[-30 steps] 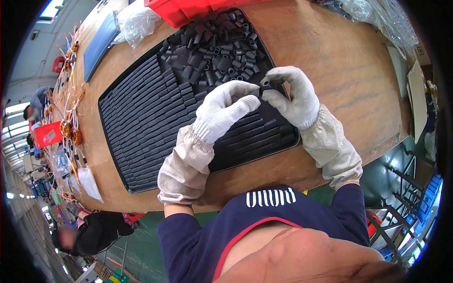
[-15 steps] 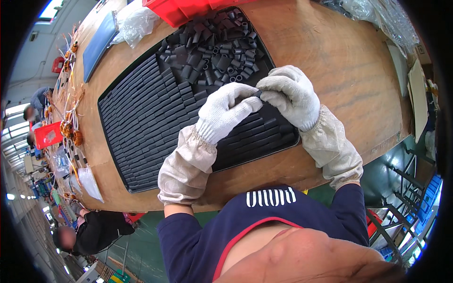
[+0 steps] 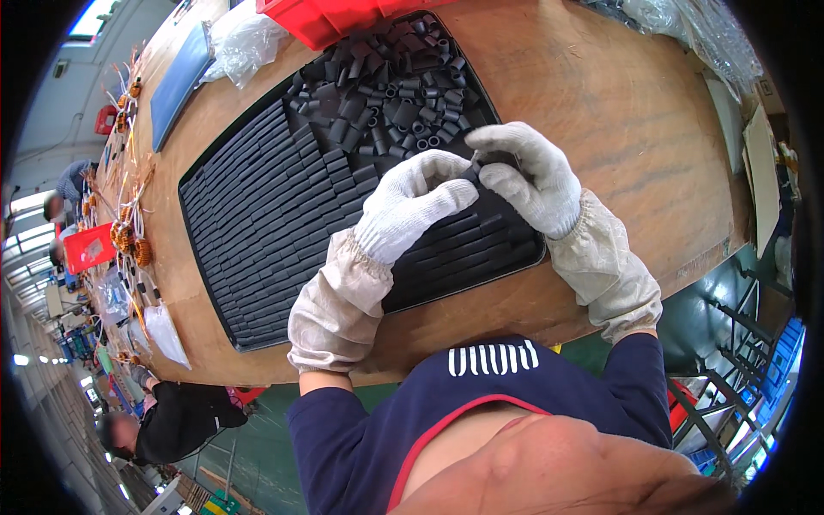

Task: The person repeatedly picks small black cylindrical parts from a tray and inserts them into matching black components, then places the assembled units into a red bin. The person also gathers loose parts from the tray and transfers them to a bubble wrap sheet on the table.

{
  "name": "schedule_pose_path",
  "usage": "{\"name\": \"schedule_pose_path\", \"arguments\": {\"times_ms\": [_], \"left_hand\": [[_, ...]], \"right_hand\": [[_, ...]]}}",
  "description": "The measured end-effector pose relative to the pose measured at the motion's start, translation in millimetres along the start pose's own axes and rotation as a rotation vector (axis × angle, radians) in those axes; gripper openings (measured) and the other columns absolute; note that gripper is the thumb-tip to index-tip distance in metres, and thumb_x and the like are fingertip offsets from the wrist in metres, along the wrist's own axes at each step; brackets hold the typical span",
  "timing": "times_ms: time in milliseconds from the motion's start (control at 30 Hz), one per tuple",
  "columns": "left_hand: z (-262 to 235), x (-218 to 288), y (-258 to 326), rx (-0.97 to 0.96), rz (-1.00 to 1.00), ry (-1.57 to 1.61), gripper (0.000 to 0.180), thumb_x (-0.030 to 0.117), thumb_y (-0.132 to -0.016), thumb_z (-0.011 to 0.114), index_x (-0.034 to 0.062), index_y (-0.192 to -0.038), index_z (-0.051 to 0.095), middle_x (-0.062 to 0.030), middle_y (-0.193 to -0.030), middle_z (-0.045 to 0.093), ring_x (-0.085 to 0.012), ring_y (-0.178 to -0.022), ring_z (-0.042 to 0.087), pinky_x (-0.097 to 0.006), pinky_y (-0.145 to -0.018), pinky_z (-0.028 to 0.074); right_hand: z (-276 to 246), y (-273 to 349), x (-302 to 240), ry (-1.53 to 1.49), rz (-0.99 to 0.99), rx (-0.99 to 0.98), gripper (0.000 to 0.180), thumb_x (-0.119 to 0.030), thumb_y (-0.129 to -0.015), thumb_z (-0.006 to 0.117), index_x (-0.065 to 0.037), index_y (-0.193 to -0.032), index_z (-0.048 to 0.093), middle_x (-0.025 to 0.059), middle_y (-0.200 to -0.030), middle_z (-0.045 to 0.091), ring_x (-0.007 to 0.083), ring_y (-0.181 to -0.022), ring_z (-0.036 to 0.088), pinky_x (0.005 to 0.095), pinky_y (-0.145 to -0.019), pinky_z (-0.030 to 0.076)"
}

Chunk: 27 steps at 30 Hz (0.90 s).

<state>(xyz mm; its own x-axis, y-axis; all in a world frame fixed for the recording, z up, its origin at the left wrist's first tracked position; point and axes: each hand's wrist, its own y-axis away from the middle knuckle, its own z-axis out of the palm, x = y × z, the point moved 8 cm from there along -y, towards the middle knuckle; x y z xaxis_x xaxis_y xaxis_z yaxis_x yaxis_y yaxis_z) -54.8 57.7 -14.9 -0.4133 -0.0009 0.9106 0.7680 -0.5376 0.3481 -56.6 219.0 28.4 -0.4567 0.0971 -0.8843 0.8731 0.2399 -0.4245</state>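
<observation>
My left hand (image 3: 412, 204), in a white knit glove, hovers over the near right part of the black tray (image 3: 206, 249), fingers curled in narrow, their tips meeting those of my right hand (image 3: 528, 176). The right glove is likewise pinched, thumb against forefinger. Between the two sets of fingertips I see a small dark piece (image 3: 474, 160), but it is mostly covered by the gloves, and I cannot tell which hand actually grips it. Pale sleeve covers run from both wrists down to my dark blue shirt.

Under the hands, the tray's left and near portions are packed with tidy rows of black rectangular blocks (image 3: 257, 223). Its far right corner holds a loose heap of short black tubes (image 3: 386, 94), just beyond my knuckles. My hands hide the tray's right edge there.

The tray sits on a wooden table (image 3: 635, 129). Touching its far rim is a red bin (image 3: 343, 15), with a crumpled clear plastic bag (image 3: 245, 47) and a blue board (image 3: 178, 77) to its left. Further left lie copper-wound coils (image 3: 133, 245) and a red box (image 3: 88, 247). Another person in black (image 3: 176, 421) sits at the table's near-left end.
</observation>
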Motion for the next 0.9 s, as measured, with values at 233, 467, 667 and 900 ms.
{"name": "schedule_pose_path", "arguments": {"times_ms": [233,467,667,900], "left_hand": [[-3,4,2,0.002,0.046,0.018,0.035,0.019,-0.098,0.073,-0.0005,-0.126,0.063,-0.0037,-0.11,0.069,-0.0084,-0.1,0.063,-0.026,-0.09,0.053],[16,27,3,0.163,0.461,-0.687,0.027,0.015,-0.083,0.081,0.0079,-0.108,0.072,-0.0073,-0.099,0.067,-0.0211,-0.092,0.065,-0.034,-0.084,0.052],[53,14,8,0.216,0.721,-1.347,0.03,0.028,-0.069,0.086,0.0141,-0.092,0.072,-0.0065,-0.11,0.062,-0.0306,-0.105,0.061,-0.045,-0.086,0.051],[53,22,8,0.2,0.764,-1.263,0.033,0.026,-0.075,0.084,0.0132,-0.103,0.071,-0.0083,-0.109,0.064,-0.0314,-0.104,0.062,-0.044,-0.087,0.052]], "right_hand": [[2,-6,-16,0.245,-0.229,-0.049,0.023,-0.013,-0.081,0.082,-0.01,-0.102,0.074,0.0118,-0.107,0.07,0.032,-0.103,0.066,0.0425,-0.09,0.052],[-16,-5,-7,0.136,-0.095,0.089,0.024,-0.004,-0.091,0.069,-0.003,-0.115,0.07,0.0152,-0.116,0.067,0.0306,-0.112,0.065,0.0392,-0.097,0.053],[-15,1,17,0.073,0.065,0.162,0.042,0.016,-0.094,0.047,-0.003,-0.125,0.068,0.0129,-0.116,0.07,0.0245,-0.106,0.07,0.0337,-0.096,0.055],[-16,-1,10,0.079,0.014,0.142,0.042,0.014,-0.097,0.045,-0.002,-0.13,0.066,0.0128,-0.122,0.069,0.0222,-0.109,0.07,0.0305,-0.094,0.054]]}}
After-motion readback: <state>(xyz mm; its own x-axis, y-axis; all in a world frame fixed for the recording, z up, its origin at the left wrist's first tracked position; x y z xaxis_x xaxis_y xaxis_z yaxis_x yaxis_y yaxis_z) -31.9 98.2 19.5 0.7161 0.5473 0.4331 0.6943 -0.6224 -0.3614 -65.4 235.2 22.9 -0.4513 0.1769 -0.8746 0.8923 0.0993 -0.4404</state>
